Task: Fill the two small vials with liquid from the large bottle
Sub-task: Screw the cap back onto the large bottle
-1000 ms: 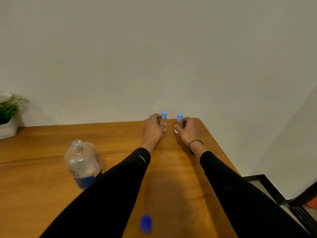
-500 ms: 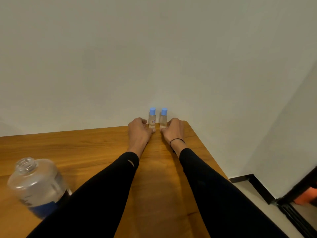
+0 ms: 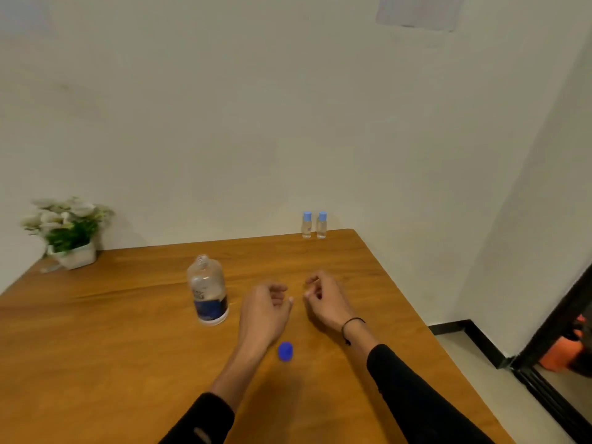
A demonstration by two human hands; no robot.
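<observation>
Two small clear vials with light blue caps, the left vial [image 3: 306, 224] and the right vial [image 3: 321, 224], stand side by side at the table's far edge against the wall. The large clear bottle [image 3: 208, 291] with a blue label stands uncapped left of my hands. Its dark blue cap [image 3: 285, 351] lies on the table between my forearms. My left hand [image 3: 264, 310] and my right hand [image 3: 326, 299] hover over the table with fingers loosely curled, holding nothing, well short of the vials.
A wooden table [image 3: 128, 347] meets the white wall at the back. A white pot of flowers [image 3: 69, 230] sits at the far left corner. The table's right edge drops to a tiled floor with an orange object [image 3: 563, 350] by a dark frame.
Both hands have let go of the vials and pulled back toward me. The vials stay standing together at the far edge. The view has swung back to show the bottle and cap.
</observation>
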